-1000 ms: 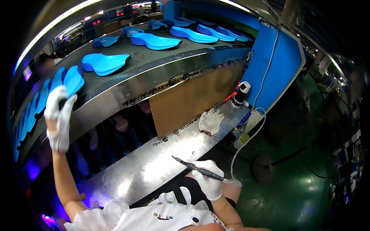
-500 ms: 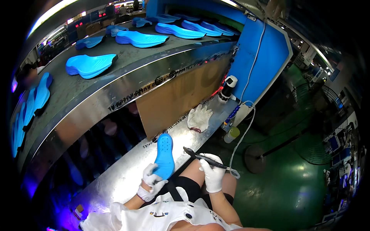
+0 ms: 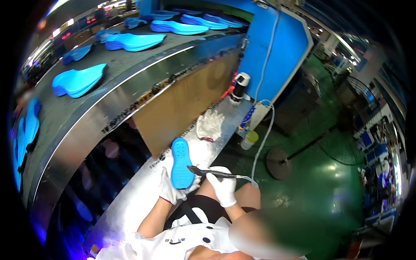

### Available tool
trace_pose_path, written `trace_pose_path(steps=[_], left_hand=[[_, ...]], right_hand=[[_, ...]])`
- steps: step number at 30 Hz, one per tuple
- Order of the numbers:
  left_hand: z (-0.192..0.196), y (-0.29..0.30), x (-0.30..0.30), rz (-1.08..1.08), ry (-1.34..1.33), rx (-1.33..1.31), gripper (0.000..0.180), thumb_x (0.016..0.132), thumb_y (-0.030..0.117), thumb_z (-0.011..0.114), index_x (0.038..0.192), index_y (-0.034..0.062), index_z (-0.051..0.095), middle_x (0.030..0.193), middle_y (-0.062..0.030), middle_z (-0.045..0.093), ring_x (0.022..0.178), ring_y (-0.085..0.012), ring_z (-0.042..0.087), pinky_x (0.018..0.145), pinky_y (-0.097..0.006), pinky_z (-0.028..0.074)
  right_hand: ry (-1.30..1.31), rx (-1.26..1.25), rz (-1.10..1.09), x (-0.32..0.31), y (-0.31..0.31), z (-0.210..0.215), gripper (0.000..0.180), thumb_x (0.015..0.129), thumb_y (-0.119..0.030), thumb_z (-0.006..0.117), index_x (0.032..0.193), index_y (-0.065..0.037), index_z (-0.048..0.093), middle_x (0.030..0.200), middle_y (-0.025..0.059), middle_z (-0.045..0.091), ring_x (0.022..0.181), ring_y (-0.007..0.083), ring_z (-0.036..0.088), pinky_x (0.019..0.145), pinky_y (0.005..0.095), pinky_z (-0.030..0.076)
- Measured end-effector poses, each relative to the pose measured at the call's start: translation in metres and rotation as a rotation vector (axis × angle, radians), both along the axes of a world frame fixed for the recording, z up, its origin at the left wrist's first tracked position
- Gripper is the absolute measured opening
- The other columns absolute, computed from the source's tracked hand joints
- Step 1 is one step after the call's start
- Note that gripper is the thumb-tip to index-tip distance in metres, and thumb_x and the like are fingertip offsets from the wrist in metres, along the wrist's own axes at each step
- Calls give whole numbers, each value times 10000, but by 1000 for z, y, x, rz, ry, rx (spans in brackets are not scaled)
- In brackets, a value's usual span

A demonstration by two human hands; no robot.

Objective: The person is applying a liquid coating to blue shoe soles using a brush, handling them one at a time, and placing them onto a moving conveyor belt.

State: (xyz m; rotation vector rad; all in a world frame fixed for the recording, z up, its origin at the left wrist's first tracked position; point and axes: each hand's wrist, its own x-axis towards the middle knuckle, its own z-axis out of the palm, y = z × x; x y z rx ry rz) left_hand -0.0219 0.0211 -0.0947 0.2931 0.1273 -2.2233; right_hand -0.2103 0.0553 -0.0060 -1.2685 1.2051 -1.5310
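Between the fingers of my gloved left hand (image 3: 170,188) is a bright blue shoe sole (image 3: 182,164), held at its lower left side and from below. Its face with small round holes at the upper end is turned up toward me. My gloved right hand (image 3: 224,186) is closed around a black-handled brush (image 3: 208,172) with a hose at its rear end. The dark brush tip overlaps the sole's right edge; whether it touches cannot be told. Below both hands are my lap and the edge of a metal ledge (image 3: 130,201).
A conveyor belt (image 3: 125,58) carries several blue soles (image 3: 80,80) at the upper left. On the ledge lie a spare white glove (image 3: 209,125) and a black-and-white bottle (image 3: 239,88). A yellow-lidded jar (image 3: 249,140) and the pale hose (image 3: 263,145) are at right. A fan stand (image 3: 279,164) stands on the green floor.
My right hand has brought the brush leftward, from apart from the sole to its right edge. My left hand has turned the sole more upright. The whole view has shifted a little.
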Motion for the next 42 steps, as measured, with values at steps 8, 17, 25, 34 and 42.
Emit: trace_pose_path(steps=[8, 17, 25, 34, 42], left_hand=[[3, 5, -24, -54, 126, -150, 1035, 845, 816, 179, 1375, -34, 440, 1169, -296, 581, 878, -421, 610, 700, -476, 537], [65, 19, -24, 205, 48, -350, 834, 955, 678, 297, 1371, -29, 447, 1263, -247, 573, 1097, -389, 605, 967, -481, 501], [69, 41, -42, 207, -37, -340, 851, 854, 787, 375, 1329, 92, 498, 1185, -215, 592, 1012, -352, 605, 833, -467, 498], [88, 34, -33, 62, 241, -126, 952, 869, 793, 321, 1385, 0, 428, 1194, -365, 555, 913, -454, 635, 775, -550, 556], [89, 27, -31, 39, 289, -255, 1006, 864, 775, 393, 1457, -34, 316, 1286, -359, 485, 949, -425, 626, 824, -481, 573]], right_hand=[[592, -154, -111, 2, -52, -13, 178, 806, -91, 739, 961, -29, 678, 898, 97, 694, 797, 195, 670, 729, 311, 526], [680, -334, 292, 2, 15, 77, 225, 725, -60, 786, 924, -58, 680, 869, 87, 688, 773, 232, 677, 675, 321, 533], [568, -475, 369, 12, 13, 90, 183, 767, -91, 753, 928, -57, 672, 829, 83, 674, 722, 266, 656, 670, 333, 516], [634, -444, 431, 15, 37, 89, 190, 781, -55, 722, 967, -72, 690, 957, 98, 691, 801, 254, 684, 708, 352, 546], [652, -603, 340, 18, 36, 85, 219, 737, -74, 774, 937, -97, 688, 878, 51, 684, 703, 229, 646, 597, 323, 526]])
